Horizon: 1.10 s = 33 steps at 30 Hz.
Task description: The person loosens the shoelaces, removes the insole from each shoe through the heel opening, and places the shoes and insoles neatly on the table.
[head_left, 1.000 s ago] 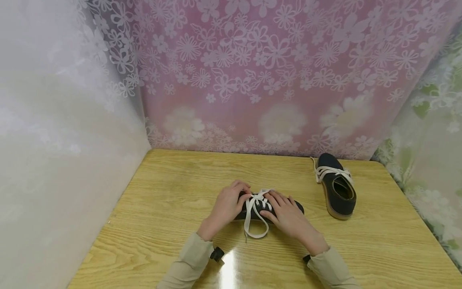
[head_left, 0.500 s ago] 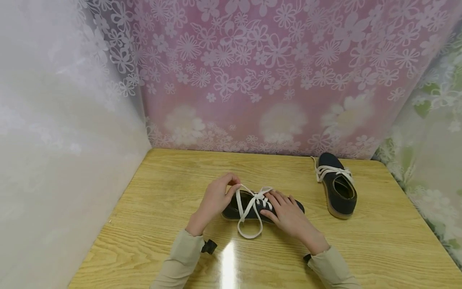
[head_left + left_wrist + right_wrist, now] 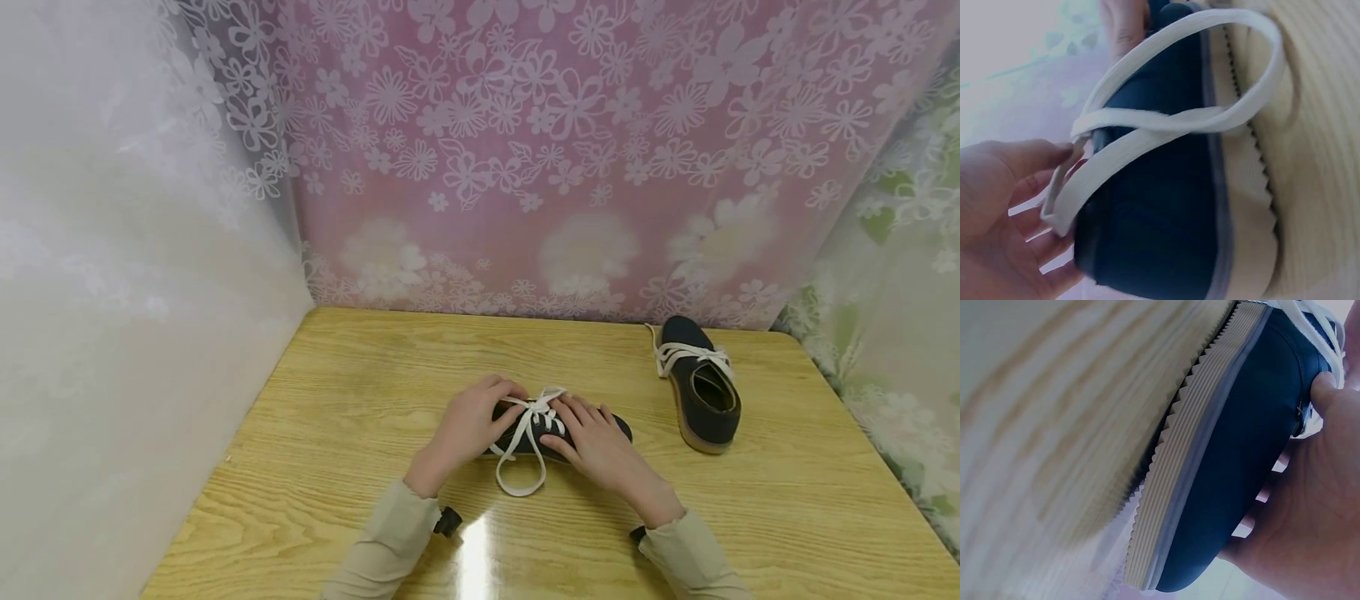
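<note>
Navy with a pale ribbed sole, 1 shoe (image 3: pixel 1235 469) stands sole down on the wood table (image 3: pixel 360 367), near the person, its toe to the right and its heel to the left in the head view. White laces (image 3: pixel 521 492) cross in a knot over its tongue, and 1 loop droops down the near side, out past the edge of the sole. The left hand (image 3: pixel 467 422) bends over the heel opening, thumb and forefinger pinching the laces, the other fingers apart from one another. The right hand (image 3: pixel 602 448) rests across the front, fingers spread and fairly straight, thumb apart on the near side by the eyelets. A 2nd shoe (image 3: pixel 682 381) stands well apart at the table's back right, toe towards the pink floral curtain (image 3: pixel 480 167). Beige sleeves (image 3: pixel 390 533) cover both forearms, and a black device (image 3: pixel 447 522) shows beside the left cuff
</note>
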Available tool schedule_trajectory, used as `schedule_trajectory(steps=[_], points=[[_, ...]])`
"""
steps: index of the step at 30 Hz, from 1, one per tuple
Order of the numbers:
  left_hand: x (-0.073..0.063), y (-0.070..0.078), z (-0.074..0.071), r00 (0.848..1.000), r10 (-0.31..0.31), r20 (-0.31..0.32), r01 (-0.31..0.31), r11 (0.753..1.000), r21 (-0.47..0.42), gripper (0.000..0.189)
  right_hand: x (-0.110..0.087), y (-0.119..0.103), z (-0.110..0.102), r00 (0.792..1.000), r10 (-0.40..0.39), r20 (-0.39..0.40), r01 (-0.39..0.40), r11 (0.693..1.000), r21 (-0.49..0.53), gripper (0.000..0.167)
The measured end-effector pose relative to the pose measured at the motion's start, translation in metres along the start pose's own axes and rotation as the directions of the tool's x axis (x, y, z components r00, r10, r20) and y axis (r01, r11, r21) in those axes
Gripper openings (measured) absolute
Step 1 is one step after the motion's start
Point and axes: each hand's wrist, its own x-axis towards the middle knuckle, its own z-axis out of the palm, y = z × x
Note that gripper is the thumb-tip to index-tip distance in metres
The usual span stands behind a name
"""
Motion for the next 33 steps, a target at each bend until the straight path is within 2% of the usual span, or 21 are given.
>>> schedule_trajectory(steps=[4,11,18,20,23,28,31,33], points=[[0.0,0.0,0.007,1.0,0.006,-0.015,-0.005,0.998,0.062,0.015,0.0,0.0,0.0,1.0,0.0,0.003,0.0,1.0,0.005,0.067],[0.0,-0.001,0.009,0.996,0.007,-0.09,-0.002,0.998,0.055,0.011,0.0,0.0,0.001,1.0,-0.001,0.0,0.001,1.0,0.007,0.066],[0.0,-0.007,-0.012,0.973,-0.035,-0.227,0.035,0.999,-0.003,0.008,0.0,0.001,0.002,1.0,-0.004,-0.021,0.004,1.0,0.003,0.062],[-0.001,-0.01,-0.019,0.97,-0.05,-0.238,0.046,0.999,-0.023,0.008,0.0,0.001,0.002,1.0,-0.004,-0.023,0.004,1.0,0.007,0.062],[-0.001,-0.014,-0.024,0.975,-0.06,-0.212,0.053,0.998,-0.042,0.009,0.0,0.001,0.002,1.0,0.0,-0.018,0.0,1.0,0.014,0.062],[0.001,-0.013,-0.018,0.996,-0.036,-0.085,0.028,0.995,-0.093,0.015,0.0,0.0,0.001,1.0,0.008,-0.006,-0.008,1.0,0.016,0.064],[0.001,-0.009,-0.01,1.0,-0.007,-0.005,0.006,0.998,-0.07,0.019,0.0,0.0,0.001,1.0,0.01,-0.001,-0.01,1.0,0.014,0.064],[0.001,-0.006,-0.005,1.0,0.011,0.025,-0.01,0.999,-0.032,0.02,0.001,0.0,0.0,1.0,0.01,0.001,-0.01,1.0,0.012,0.064]])
